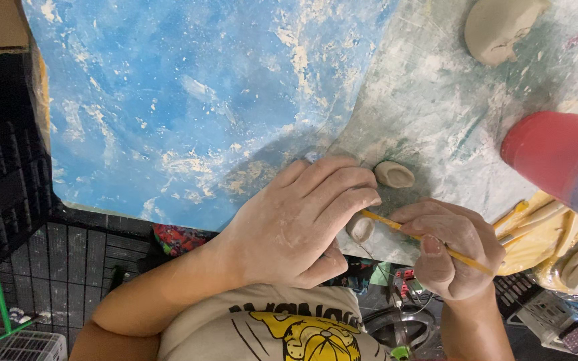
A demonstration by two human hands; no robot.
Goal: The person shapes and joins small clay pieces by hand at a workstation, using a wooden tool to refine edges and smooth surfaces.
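Clay-dusted hands fill the lower middle, seen from above, w/ the person's beige printed shirt (pixel 282 327) nearest the camera. Left hand (pixel 296 224) lies knuckles up, fingers curled over a small grey clay piece (pixel 360 228) at the near edge of the work board (pixel 436 113); thumb tucked under, so it reads as a closed pinch on the piece, though the contact itself is hidden by the fingers. Right hand (pixel 449 251) is closed round a thin yellow stick tool (pixel 429 241), held like a pen. Tool's long axis runs from lower right up to upper left, its tip at the clay piece, which sits just left of the right hand & directly under the left fingertips. Tip end disappears behind the left fingers; can't tell if it touches.

Just beyond, a second small oval clay pad (pixel 394 174) lies flat on the board, near but apart from the left fingertips. Blue clay-smeared sheet (pixel 188 100) covers the board's left part. Farther off: a larger clay lump (pixel 503 27), cut by the top edge, & a red cup (pixel 560 160), blurred, cut off at right.
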